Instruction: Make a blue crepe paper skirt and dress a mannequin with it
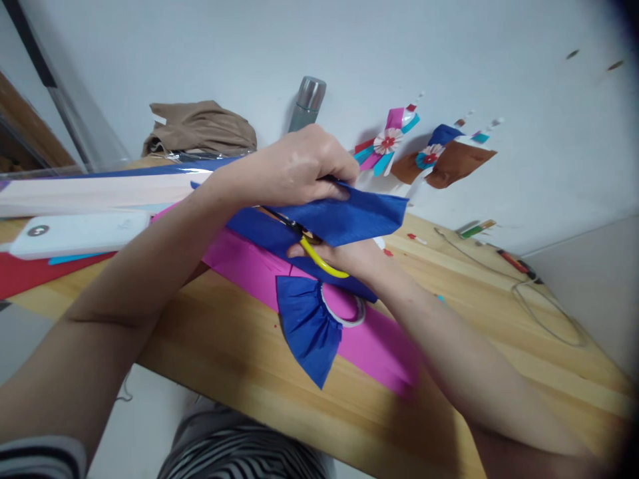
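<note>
My left hand pinches the upper edge of a blue sheet of crepe-like paper, held up above the table. Below it, my right hand grips scissors with a yellow handle; their dark blades point left and lie against the blue paper, partly hidden by it. Another stretch of blue paper spreads underneath. Nearer to me, a fan-shaped gathered blue piece is joined to or lies against a white ring. Both rest over a bright pink sheet.
A white phone-like device and red paper lie at left. Behind stand a brown cloth bundle, a grey flask and decorated paper crafts. On the right are a cable and a red-and-black tool.
</note>
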Demonstrator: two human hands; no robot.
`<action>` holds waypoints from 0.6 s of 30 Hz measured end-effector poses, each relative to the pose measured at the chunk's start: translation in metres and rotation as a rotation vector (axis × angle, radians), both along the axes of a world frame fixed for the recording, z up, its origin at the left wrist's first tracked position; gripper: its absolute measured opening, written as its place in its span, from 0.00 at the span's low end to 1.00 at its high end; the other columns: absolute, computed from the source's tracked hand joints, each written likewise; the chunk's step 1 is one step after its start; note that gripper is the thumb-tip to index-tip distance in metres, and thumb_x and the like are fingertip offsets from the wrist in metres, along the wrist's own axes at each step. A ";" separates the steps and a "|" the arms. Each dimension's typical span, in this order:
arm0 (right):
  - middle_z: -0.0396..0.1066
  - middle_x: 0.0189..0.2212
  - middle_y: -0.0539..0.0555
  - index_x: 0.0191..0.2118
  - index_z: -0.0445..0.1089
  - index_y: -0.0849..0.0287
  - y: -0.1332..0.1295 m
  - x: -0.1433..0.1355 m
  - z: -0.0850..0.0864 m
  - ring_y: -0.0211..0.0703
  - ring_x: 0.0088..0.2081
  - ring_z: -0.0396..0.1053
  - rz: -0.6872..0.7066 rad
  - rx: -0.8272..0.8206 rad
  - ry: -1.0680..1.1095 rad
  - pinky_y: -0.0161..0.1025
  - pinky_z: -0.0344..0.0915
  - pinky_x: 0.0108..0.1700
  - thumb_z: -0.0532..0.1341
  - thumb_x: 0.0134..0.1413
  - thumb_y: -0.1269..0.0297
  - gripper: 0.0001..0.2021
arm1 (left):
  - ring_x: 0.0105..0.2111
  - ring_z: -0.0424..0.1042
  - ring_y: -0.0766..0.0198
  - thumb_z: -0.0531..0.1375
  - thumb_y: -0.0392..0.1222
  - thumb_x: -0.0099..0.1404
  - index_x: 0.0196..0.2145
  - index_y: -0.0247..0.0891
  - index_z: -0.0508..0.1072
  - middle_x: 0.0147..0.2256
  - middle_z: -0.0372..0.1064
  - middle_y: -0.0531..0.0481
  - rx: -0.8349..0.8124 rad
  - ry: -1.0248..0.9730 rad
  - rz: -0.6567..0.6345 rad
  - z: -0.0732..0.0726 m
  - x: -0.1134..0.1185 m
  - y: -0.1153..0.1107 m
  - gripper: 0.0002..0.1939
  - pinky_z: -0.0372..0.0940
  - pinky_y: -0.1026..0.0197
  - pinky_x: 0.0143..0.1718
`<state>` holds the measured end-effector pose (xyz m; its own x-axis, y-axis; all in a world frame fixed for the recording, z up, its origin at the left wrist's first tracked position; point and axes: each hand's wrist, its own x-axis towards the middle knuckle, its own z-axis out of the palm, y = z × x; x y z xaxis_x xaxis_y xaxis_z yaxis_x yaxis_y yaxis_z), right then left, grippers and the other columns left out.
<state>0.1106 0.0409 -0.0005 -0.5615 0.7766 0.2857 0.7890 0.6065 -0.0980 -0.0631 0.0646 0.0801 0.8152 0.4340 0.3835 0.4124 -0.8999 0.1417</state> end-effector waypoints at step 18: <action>0.76 0.36 0.57 0.50 0.76 0.51 -0.093 0.077 0.018 0.47 0.32 0.72 0.222 -0.359 -0.062 0.42 0.67 0.33 0.63 0.53 0.67 0.17 | 0.27 0.52 0.73 0.59 0.36 0.65 0.31 0.26 0.78 0.24 0.64 0.55 -0.088 -0.072 0.123 -0.005 -0.005 0.016 0.11 0.51 0.63 0.35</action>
